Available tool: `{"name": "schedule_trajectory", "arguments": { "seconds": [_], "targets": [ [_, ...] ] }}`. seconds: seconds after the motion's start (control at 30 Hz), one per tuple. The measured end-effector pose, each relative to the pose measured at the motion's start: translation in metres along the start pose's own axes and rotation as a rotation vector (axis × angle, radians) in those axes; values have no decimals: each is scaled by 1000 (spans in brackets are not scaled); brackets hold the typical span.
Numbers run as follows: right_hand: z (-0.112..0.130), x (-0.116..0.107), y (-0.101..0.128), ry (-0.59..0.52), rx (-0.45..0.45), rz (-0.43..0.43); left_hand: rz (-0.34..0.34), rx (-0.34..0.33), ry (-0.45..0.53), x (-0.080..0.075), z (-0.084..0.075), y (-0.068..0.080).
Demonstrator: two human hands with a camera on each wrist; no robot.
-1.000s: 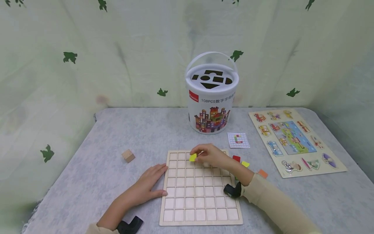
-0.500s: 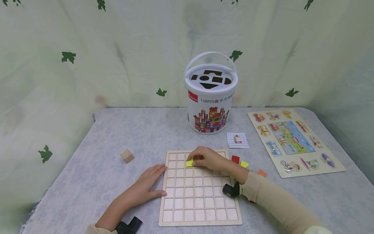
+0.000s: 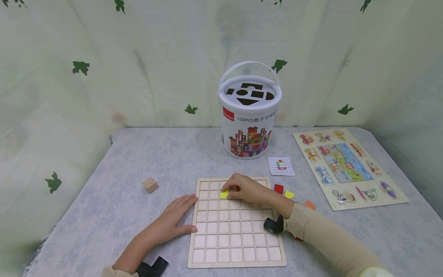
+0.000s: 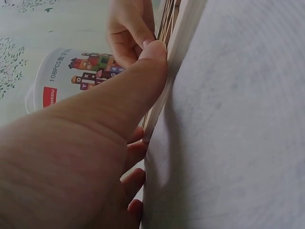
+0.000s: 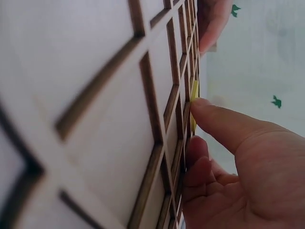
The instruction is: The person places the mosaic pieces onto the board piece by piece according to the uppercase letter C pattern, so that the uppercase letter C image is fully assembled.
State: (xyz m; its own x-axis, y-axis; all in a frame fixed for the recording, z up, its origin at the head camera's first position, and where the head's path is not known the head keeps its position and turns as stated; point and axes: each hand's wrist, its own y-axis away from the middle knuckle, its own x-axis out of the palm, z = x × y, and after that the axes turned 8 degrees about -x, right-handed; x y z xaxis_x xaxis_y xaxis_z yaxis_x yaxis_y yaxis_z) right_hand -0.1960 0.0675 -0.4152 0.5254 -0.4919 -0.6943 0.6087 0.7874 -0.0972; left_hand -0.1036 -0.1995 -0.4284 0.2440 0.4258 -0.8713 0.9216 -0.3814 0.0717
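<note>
A wooden grid board (image 3: 229, 238) lies flat on the table. My right hand (image 3: 246, 189) pinches a small yellow square tile (image 3: 224, 194) between thumb and fingers, low over a cell near the board's far side. In the right wrist view the yellow tile (image 5: 194, 90) stands proud of the grid, with the thumb (image 5: 224, 121) on it. Along the board's left edge, my left hand (image 3: 174, 217) rests with fingers and thumb extended, touching the rim. The left wrist view shows that thumb (image 4: 151, 57) against the board's side.
Right of the board lie a red tile (image 3: 278, 189), another yellow tile (image 3: 289, 194) and an orange tile (image 3: 310, 204). A pattern card (image 3: 281, 166) lies before a white bucket (image 3: 247, 115). A wooden cube (image 3: 150, 185) sits left, a picture puzzle board (image 3: 351, 169) right.
My right hand has brought the yellow tile slightly left and down toward the grid, then stays nearly still. The left hand keeps its place at the board's edge.
</note>
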Motion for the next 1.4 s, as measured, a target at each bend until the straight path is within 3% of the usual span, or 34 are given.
{"name": "schedule_trajectory", "arguments": {
  "seconds": [0.2,0.33,0.5,0.63,0.8,0.97,1.17,1.4],
  "targets": [
    [7,-7,6,-44,31,35,-1,-7,4,1,0,0],
    [15,-17,17,-84,34,12,-2,2,1,1,1,-1],
    [23,-34,39,-96,18,-101,-8,8,-2,2,1,-1],
    [23,-46,63,-43,33,-211,-2,6,12,1,1,0],
    [9,-52,93,-19,155,-279,6,3,48,0,0,1],
    [-12,-49,113,-45,258,-305,-3,16,24,0,0,-1],
    [-35,-46,120,6,277,-322,-6,13,32,1,0,-1],
    [-42,-43,121,116,261,-316,-4,1,24,0,0,-1]
  ]
}}
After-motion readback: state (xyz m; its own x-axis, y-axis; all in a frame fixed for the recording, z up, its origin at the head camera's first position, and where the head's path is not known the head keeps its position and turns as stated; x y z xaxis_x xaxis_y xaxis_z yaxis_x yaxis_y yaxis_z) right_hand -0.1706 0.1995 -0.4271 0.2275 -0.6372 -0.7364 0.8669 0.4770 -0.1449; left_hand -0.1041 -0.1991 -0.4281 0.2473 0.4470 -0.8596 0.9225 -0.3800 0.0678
